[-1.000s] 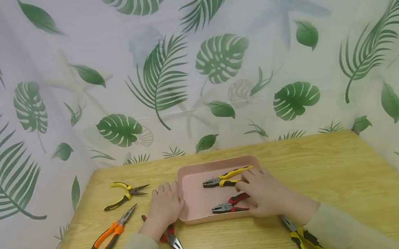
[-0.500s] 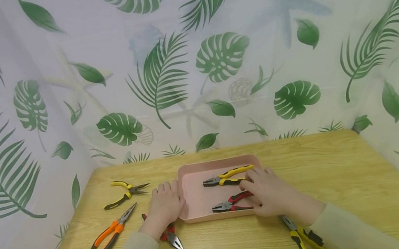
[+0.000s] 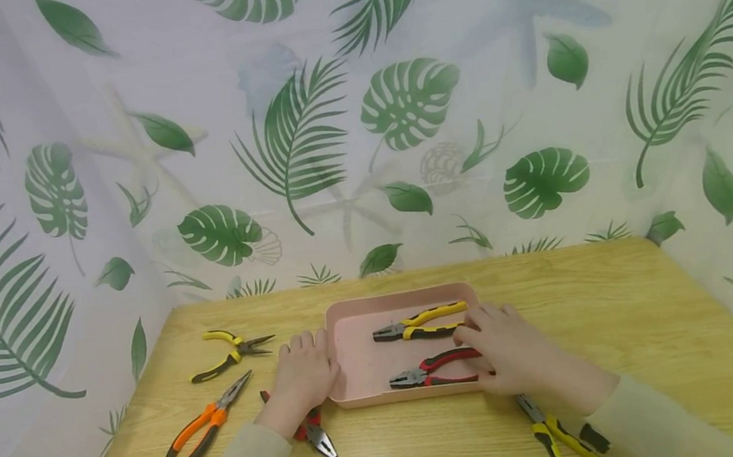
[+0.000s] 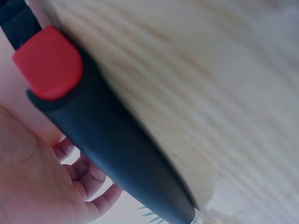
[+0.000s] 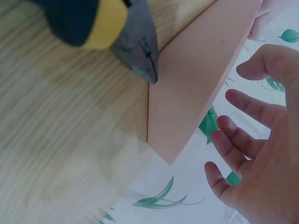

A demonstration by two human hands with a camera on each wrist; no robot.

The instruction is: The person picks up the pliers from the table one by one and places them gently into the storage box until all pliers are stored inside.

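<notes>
Two pliers sit in the pink tray (image 3: 349, 313) so far: a yellow/black pair (image 3: 418, 323) toward the back and a red/black pair (image 3: 432, 372) near the front, mid-table. Right hand (image 3: 512, 351) hovers by the tray's right edge w/ fingers spread and relaxed, nothing pinched. Left hand (image 3: 303, 377) lies flat against the tray's left wall. Four pairs are outside it imo: orange pliers (image 3: 207, 424), yellow needle-nose (image 3: 231, 353), red ones (image 3: 314, 434) under the left wrist, and yellow ones (image 3: 553, 437) by the right sleeve.
</notes>
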